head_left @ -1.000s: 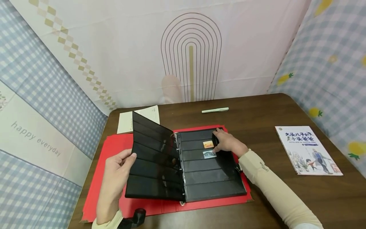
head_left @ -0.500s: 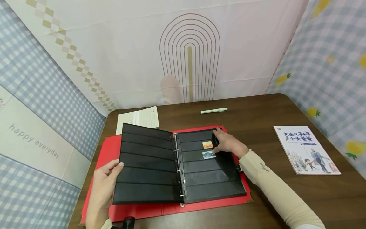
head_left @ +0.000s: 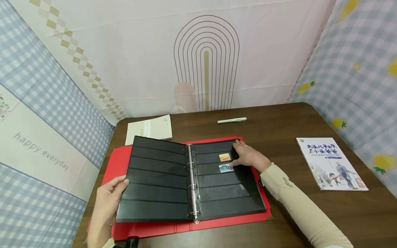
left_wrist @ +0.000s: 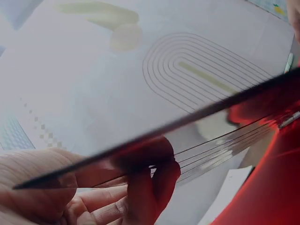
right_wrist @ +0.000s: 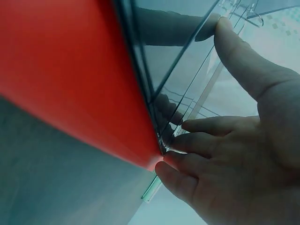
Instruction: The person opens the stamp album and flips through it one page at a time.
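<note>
A red ring-binder stamp album (head_left: 149, 231) lies open on the table, with black pocket pages on metal rings (head_left: 193, 186). My left hand (head_left: 105, 199) pinches the outer edge of the left page (head_left: 155, 179), which is raised a little off the red cover. In the left wrist view, thumb and fingers lie on opposite faces of that page (left_wrist: 201, 112). On the right page (head_left: 229, 189) sit an orange stamp (head_left: 224, 157) and a blue-grey stamp (head_left: 225, 168). My right hand (head_left: 250, 155) rests on that page's upper right, fingers extended, thumb tip at the blue-grey stamp.
Behind the album's left side is a cream notebook (head_left: 158, 127), partly covered by the raised page. A pale green pen (head_left: 232, 120) lies near the back edge. To the right is a white illustrated book (head_left: 332, 163). Patterned cloth (head_left: 149, 62) hangs around the brown table (head_left: 279, 124).
My left hand has moved left and down, lowering the left page from a steep tilt to nearly flat. The right hand has stayed on the right page.
</note>
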{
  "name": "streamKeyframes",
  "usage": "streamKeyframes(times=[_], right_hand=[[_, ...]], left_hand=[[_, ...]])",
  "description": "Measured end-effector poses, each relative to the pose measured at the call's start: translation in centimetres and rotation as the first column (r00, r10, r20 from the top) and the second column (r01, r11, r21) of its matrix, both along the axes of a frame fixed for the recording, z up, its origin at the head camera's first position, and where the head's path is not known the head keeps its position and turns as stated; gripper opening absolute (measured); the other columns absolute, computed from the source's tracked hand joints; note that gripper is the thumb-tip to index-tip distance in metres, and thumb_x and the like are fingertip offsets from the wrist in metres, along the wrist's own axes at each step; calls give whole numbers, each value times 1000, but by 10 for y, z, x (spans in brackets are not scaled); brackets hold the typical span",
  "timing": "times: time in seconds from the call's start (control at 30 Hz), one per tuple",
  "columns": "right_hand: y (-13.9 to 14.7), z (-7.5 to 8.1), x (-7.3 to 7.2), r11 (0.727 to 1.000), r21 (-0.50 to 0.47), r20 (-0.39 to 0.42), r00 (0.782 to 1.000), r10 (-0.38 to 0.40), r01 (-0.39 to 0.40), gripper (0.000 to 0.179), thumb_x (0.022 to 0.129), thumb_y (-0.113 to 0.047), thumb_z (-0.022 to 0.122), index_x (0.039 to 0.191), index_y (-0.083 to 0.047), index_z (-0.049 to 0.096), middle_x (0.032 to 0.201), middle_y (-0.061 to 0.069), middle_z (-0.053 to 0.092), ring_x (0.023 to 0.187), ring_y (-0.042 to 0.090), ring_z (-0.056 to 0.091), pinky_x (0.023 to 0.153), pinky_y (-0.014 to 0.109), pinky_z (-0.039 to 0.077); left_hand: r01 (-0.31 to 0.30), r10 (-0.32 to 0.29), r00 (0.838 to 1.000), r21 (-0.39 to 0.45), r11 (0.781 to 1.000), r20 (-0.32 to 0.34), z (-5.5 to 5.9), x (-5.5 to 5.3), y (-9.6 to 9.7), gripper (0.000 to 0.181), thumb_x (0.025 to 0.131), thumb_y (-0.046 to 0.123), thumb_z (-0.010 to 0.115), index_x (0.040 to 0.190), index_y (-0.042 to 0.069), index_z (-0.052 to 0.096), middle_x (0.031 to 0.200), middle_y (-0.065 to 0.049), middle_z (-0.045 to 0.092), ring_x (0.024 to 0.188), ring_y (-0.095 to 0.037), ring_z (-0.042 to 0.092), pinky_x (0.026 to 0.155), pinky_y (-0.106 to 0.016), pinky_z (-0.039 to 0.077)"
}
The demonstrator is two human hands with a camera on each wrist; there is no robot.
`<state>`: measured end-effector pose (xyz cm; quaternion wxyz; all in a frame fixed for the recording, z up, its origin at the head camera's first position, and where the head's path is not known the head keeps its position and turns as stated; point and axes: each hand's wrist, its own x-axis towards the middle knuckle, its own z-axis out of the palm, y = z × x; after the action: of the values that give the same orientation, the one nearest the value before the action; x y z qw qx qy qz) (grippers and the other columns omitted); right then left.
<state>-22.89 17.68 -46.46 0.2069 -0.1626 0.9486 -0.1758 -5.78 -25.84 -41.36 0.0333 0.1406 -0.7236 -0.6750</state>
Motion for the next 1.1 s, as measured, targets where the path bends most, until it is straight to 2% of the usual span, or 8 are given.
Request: streamKeyframes(times=[0.17,0.33,0.57,0.73,0.83,0.9,1.0,1.1], right_hand=[[1,1,1,1000,11,-2,1000,27,-27,94,93,-37,75,154,13,24,162,34,10,150,47,10,118,59,18],[1,2,1,999,15,-8,999,41,-41,92,95,-36,73,154,13,23,162,34,11,150,46,10,118,58,18],[-2,4,4,999,-7,-7,999,49,-49,90,95,-32,73,155,13,22,161,35,12,150,48,10,118,60,17],[-3,1,8,998,-24,-1,998,56,-56,89,95,-30,73,155,12,22,161,36,12,149,49,11,118,61,16],[-3,0,8,998,-32,-12,998,55,-56,88,95,-29,73,155,11,23,160,36,13,149,49,12,118,61,16],[-3,-1,8,998,-32,-22,998,57,-58,87,95,-29,73,155,11,24,160,36,14,149,50,14,117,61,17],[-4,-1,7,998,-28,-31,998,63,-63,86,95,-29,73,155,11,25,159,37,15,148,50,16,117,61,17],[-3,0,7,998,-23,-34,997,63,-64,85,95,-28,73,155,10,25,159,37,17,148,50,17,117,61,18]], left_hand=[[12,-10,1000,-109,994,23,-11,0,-4,38,101,3,58,132,-18,52,84,9,72,80,-1,63,68,-20,52],[40,-34,998,-122,992,54,-22,2,-7,39,98,-5,59,133,-19,49,86,1,71,68,-10,67,58,-28,56],[77,-35,986,-260,963,161,-35,4,-10,48,95,-5,62,139,-15,47,99,-11,64,72,-7,63,61,-27,55],[84,-29,985,-323,943,172,-45,9,-9,48,92,-7,64,136,-18,49,98,-16,66,73,-7,63,63,-24,53],[94,-27,986,-410,907,167,-50,11,-9,49,90,-6,66,134,-20,50,99,-22,66,78,-13,65,64,-22,52],[111,-29,985,-491,864,171,-51,13,-8,51,90,-1,68,135,-19,50,103,-27,66,84,-23,68,67,-26,52],[124,-22,984,-591,797,177,-52,17,-3,55,90,6,70,136,-17,49,112,-34,64,97,-43,67,78,-43,56],[133,-12,982,-646,752,188,-49,20,3,60,90,12,71,137,-17,47,120,-37,62,108,-52,61,87,-58,50]])
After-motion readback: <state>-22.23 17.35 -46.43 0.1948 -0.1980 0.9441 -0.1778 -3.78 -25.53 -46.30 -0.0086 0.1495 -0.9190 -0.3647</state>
